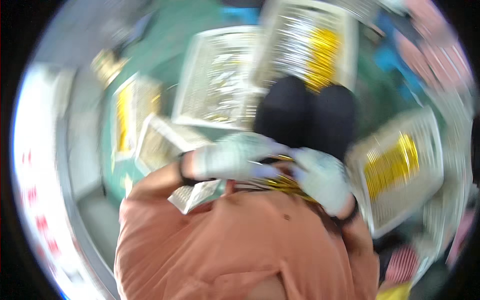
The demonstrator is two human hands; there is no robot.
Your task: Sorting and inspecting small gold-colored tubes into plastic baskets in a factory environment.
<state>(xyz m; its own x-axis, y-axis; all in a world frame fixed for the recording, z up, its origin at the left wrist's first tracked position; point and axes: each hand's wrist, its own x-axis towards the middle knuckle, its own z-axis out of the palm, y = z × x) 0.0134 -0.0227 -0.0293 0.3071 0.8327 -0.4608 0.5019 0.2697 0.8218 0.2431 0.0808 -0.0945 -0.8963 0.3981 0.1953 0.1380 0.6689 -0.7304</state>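
Observation:
Both my hands wear pale gloves and meet above my lap, close to my belly. My left hand (pixel 232 156) reaches in from the left, its fingers bent around thin shiny strips. From the other side my right hand (pixel 324 179) comes in, fingers curled over the same place. Gold strips (pixel 286 186) show between and beneath the fingertips, with some silver ones beside them. Motion blur hides which hand grips which strip, and their exact kind cannot be made out.
A white basket (pixel 350 47) of silver and gold strips stands beyond my knees, beside another basket (pixel 186 75) of silver pieces. At right is a basket (pixel 435 150) with gold strips. Smaller baskets (pixel 141 142) stand at left. Another person's pink-clothed body (pixel 440 55) is at far right.

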